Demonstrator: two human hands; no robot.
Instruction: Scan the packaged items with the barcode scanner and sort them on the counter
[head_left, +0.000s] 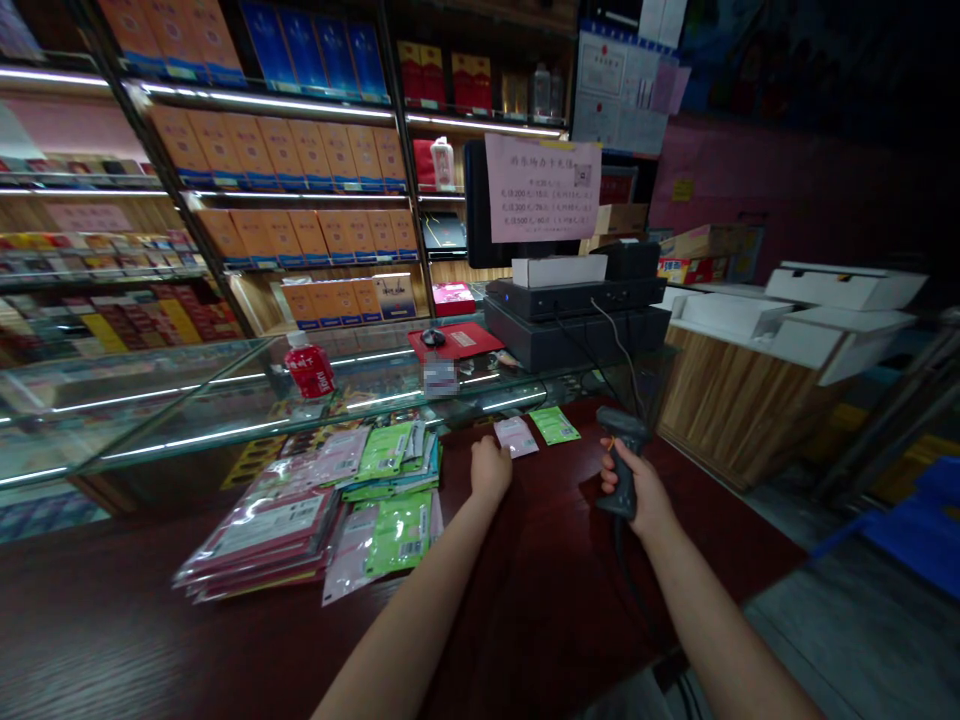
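My right hand (637, 480) is wrapped round the handle of a dark barcode scanner (621, 425), which it holds above the brown counter (547, 560). A cable runs down from the scanner's grip. Further left, my left hand (491, 468) rests on the counter with its fingers curled in at the left edge of a small pink packet (516, 435). Its fingertips are partly hidden. Just right of that packet lies a green packet (555, 425). Left of my left hand is a heap of green and pink packets (401, 525), beside a stack of larger clear-wrapped packages (262, 530).
A glass display case (187, 400) borders the counter, with a red bottle (309, 368) and a computer mouse (432, 338) on top. Behind the scanner stand a dark cash drawer (574, 335) and a monitor with a paper sign (544, 190). White boxes (847, 285) are at right.
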